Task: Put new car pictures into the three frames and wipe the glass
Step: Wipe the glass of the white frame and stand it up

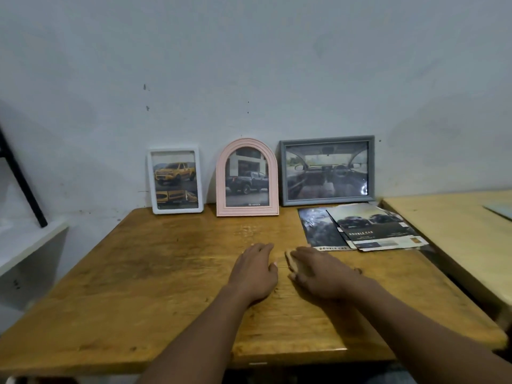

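Three frames lean against the wall at the back of the wooden table (155,273). The white frame (175,180) on the left shows a yellow pickup. In the middle, the pink arched frame (247,178) shows a dark pickup. The grey landscape frame (327,169) on the right shows a car interior. Loose car pictures (365,228) lie flat in front of the grey frame. My left hand (255,273) rests flat on the table, fingers straight. Beside it, my right hand (318,273) lies over a small tan cloth (289,259), of which only the edge shows.
A second, lighter table (457,234) stands close on the right with a narrow gap between. A white shelf (25,245) and a black slanted bar (22,178) are at the left.
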